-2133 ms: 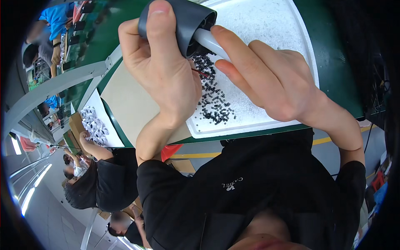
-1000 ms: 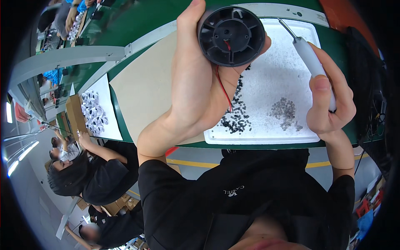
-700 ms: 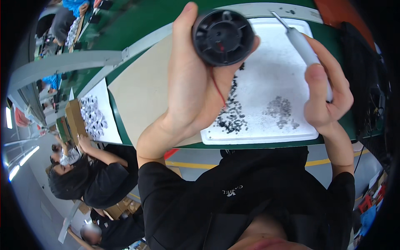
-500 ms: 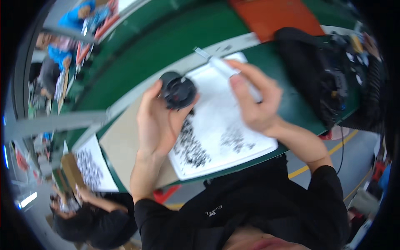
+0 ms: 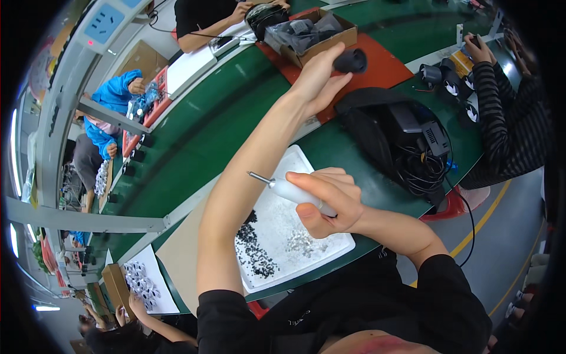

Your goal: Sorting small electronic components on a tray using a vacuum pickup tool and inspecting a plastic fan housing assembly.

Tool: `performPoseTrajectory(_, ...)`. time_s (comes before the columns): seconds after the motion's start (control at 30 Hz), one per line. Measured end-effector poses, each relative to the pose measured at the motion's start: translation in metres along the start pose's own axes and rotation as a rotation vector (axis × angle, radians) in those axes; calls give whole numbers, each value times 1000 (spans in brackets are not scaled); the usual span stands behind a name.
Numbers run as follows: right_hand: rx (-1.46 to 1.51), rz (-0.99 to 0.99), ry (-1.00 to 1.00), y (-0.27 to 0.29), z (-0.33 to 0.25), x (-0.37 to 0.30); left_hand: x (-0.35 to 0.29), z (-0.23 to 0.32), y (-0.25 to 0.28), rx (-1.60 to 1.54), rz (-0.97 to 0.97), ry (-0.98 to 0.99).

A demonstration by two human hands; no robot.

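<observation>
My left hand (image 5: 318, 75) is stretched far across the green table and grips a black round part (image 5: 350, 61) above the red mat (image 5: 386, 66), close to a cardboard box (image 5: 311, 34) of grey parts. My right hand (image 5: 327, 203) holds a white-handled screwdriver (image 5: 292, 191) with its metal tip pointing left, over a white tray (image 5: 321, 250). The tray carries a pile of small black pieces (image 5: 253, 251) and a smaller patch of silvery screws (image 5: 300, 241).
A black bag with cables (image 5: 404, 141) lies right of the tray. A person in a striped sleeve (image 5: 506, 112) works at the right with small black fans (image 5: 449, 82). Other people sit across the table and at lower left by another white tray (image 5: 143, 282).
My left hand has carried the black round part from above the tray out across the table to the red mat. My right hand still holds the screwdriver over the tray. The view has swung upward.
</observation>
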State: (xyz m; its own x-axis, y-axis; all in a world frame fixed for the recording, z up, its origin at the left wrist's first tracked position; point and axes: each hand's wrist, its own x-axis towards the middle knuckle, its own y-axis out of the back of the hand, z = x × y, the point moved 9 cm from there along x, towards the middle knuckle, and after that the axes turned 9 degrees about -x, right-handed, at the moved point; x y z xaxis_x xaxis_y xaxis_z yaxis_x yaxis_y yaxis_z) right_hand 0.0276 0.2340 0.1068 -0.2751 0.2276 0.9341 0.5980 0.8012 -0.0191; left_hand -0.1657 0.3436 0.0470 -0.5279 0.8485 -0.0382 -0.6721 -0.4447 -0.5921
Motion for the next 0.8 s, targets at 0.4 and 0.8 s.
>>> performPoseTrajectory(0.4, -57, -53, 48, 3, -7, 4, -57, 39, 110, 396, 320, -107)
performPoseTrajectory(0.8, -195, -366, 83, -33, -4, -18, -319, 176, 381, 1421, 1338, -536)
